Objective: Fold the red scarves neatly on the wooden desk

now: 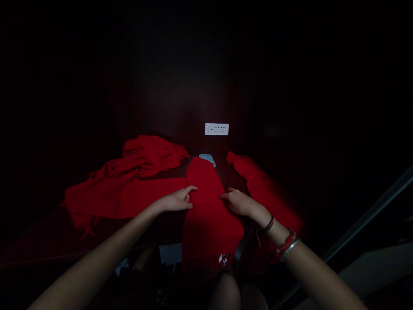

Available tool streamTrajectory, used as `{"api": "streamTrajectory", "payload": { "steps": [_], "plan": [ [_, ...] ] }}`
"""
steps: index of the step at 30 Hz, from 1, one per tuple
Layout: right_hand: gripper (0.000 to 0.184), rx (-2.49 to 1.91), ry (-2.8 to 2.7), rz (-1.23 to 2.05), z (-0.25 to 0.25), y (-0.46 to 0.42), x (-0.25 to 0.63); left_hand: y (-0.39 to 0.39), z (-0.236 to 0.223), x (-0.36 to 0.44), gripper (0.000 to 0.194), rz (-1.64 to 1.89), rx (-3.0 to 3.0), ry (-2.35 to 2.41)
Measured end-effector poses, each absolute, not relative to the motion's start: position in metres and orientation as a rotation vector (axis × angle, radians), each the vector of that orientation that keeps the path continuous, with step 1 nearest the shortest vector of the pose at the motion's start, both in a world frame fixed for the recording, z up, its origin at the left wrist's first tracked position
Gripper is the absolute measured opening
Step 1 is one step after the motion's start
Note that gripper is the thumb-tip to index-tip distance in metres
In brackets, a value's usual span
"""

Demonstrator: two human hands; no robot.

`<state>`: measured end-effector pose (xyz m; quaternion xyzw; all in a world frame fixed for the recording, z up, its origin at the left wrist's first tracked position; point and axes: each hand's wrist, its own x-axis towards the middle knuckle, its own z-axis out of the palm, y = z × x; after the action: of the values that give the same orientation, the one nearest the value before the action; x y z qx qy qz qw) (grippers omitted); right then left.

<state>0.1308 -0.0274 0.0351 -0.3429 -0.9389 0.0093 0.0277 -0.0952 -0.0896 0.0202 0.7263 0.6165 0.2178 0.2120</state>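
A red fringed scarf (pixel 209 224) lies lengthwise in front of me, its fringe hanging over the near edge of the dark table. My left hand (pixel 177 199) is at the scarf's left edge, a finger stretched over the cloth and the other fingers curled at the side. On the opposite edge, my right hand (pixel 238 200) has its fingers bent around the border, one pointing inward onto the cloth. Between both hands the fabric looks fairly flat. The fingers' undersides are hidden.
Crumpled red cloth (pixel 145 157) with fringe spreads at left; another red cloth (pixel 261 181) lies at right. A phone (pixel 208 159) with a lit screen rests beyond the scarf. A white socket panel (pixel 217 129) is on the dark wall. Papers (pixel 171 254) show below the table edge.
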Motion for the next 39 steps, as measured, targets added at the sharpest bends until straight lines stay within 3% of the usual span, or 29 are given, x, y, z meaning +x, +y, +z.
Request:
{"api": "streamTrajectory", "payload": {
  "steps": [5,11,20,29,39],
  "plan": [
    [0.035,-1.048,-2.693,0.101,0.066,0.016,0.095,-0.039,0.03,-0.111,0.047,0.848,1.981,2.086],
    [0.061,-1.291,-2.596,0.28,0.029,0.054,0.052,-0.003,-0.001,-0.114,0.057,0.453,1.914,2.272],
    [0.065,-1.306,-2.675,0.356,0.004,0.061,0.059,-0.005,-0.004,-0.117,0.068,0.198,1.762,2.354],
    [0.059,-0.918,-2.821,0.251,0.009,0.054,0.06,-0.014,0.0,-0.118,0.047,0.117,1.891,2.639],
    [0.064,-0.837,-2.701,0.22,0.013,0.042,0.055,-0.016,-0.003,-0.121,0.052,-0.093,1.706,2.6]
  ]
}}
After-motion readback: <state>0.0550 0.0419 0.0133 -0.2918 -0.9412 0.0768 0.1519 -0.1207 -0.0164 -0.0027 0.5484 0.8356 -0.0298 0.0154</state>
